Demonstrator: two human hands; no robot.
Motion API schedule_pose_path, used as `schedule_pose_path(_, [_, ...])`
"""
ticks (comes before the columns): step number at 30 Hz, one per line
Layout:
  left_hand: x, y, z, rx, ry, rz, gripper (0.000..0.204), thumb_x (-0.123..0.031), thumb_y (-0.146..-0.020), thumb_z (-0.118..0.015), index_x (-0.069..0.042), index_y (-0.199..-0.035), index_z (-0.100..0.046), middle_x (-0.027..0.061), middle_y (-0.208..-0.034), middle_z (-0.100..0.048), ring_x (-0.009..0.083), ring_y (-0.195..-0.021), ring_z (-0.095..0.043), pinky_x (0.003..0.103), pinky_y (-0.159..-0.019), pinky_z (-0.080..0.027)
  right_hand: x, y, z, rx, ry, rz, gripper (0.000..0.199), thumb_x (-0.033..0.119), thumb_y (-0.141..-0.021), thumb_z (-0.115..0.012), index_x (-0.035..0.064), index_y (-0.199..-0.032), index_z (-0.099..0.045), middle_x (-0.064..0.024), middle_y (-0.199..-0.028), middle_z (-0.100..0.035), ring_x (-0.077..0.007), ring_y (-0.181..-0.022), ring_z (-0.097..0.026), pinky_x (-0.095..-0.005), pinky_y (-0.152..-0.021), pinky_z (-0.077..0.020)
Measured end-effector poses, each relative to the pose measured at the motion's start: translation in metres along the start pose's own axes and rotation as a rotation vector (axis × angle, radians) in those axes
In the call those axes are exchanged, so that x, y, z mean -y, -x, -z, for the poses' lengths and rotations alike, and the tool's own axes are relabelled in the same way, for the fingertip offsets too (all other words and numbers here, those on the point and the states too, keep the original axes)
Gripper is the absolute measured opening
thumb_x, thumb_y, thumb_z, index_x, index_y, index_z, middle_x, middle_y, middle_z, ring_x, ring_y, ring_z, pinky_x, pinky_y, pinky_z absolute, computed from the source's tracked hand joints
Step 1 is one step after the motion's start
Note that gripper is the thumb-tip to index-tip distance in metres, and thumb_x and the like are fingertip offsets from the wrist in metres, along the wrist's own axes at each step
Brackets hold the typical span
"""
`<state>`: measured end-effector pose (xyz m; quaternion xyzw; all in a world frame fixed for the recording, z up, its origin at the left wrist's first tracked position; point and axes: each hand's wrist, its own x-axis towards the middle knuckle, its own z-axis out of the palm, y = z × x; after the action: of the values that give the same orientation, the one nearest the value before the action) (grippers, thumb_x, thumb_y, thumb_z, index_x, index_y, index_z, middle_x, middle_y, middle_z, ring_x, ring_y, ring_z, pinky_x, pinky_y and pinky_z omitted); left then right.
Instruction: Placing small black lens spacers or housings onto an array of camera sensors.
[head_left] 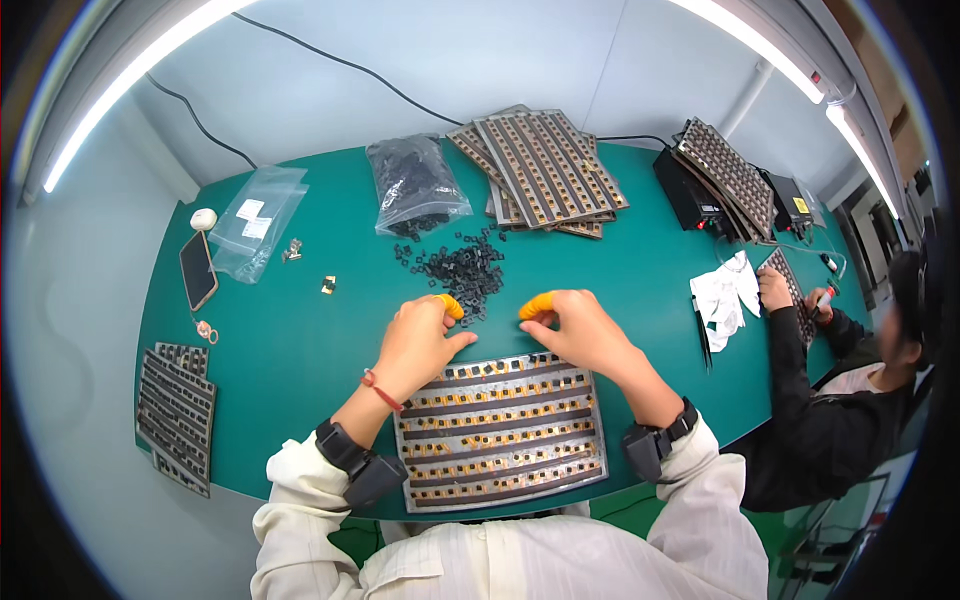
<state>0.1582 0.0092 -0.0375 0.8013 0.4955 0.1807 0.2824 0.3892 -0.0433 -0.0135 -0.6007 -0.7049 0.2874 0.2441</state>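
Small black parts (462,270) lie heaped on the green table (300,350), at twelve o'clock of the slotted metal tray (500,430). Left hand (420,340) and right hand (580,330) hover loosely curled, holding nothing I can see; orange-capped fingers (450,305) nearly touch the heap. A careless sweep could scatter pieces.

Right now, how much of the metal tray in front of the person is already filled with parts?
The tray looks mostly loaded: orange-and-black pieces sit along nearly every row. In hand is its far edge, where the left hand and right hand, with orange fingertip covers, meet beside the loose black parts. Left: that pile, the bag, and stacked trays, whose fill I cannot tell.
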Motion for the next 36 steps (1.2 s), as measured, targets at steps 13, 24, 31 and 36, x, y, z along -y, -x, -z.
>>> schedule_pose_path(13, [0.011,0.029,0.009,-0.11,-0.242,-0.111,0.018,-0.018,-0.087,-0.07,-0.002,-0.091,-0.074,0.0133,-0.088,-0.067,0.0358,-0.076,-0.067,0.043,-0.068,-0.055,0.012,-0.034,-0.038,-0.006,0.06,0.048,0.022,0.01,-0.079,-0.078,-0.0068,-0.092,-0.072,-0.0191,-0.079,-0.071,-0.03,-0.072,-0.07,-0.0376,-0.067,-0.055])
schedule_pose_path(24, [0.016,0.028,0.014,-0.047,0.027,-0.082,0.028,-0.017,-0.079,-0.08,0.003,-0.097,-0.072,0.0132,-0.084,-0.068,0.0265,-0.076,-0.067,0.037,-0.069,-0.054,-0.004,-0.015,-0.018,0.062,0.094,0.189,0.023,0.0,-0.081,-0.072,-0.0028,-0.104,-0.071,-0.0162,-0.093,-0.07,-0.0288,-0.086,-0.07,-0.0362,-0.076,-0.0554])
schedule_pose_path(31, [0.008,0.024,0.004,-0.09,-0.23,-0.036,0.024,-0.024,-0.081,-0.077,0.0,-0.081,-0.073,0.0104,-0.077,-0.067,0.0282,-0.071,-0.066,0.039,-0.064,-0.053,0.008,-0.009,-0.015,0.055,0.018,-0.022,0.023,0.01,-0.082,-0.076,-0.0026,-0.101,-0.073,-0.0164,-0.086,-0.073,-0.0228,-0.077,-0.071,-0.032,-0.071,-0.0549])
schedule_pose_path(36, [0.008,0.023,0.002,-0.135,-0.242,-0.091,0.015,-0.016,-0.079,-0.074,-0.001,-0.082,-0.072,0.0113,-0.078,-0.067,0.0298,-0.071,-0.066,0.042,-0.065,-0.053,0.016,-0.019,-0.037,0.033,0.056,-0.003,0.02,0.012,-0.08,-0.076,-0.0039,-0.092,-0.073,-0.0179,-0.082,-0.072,-0.0321,-0.076,-0.07,-0.04,-0.069,-0.0554])
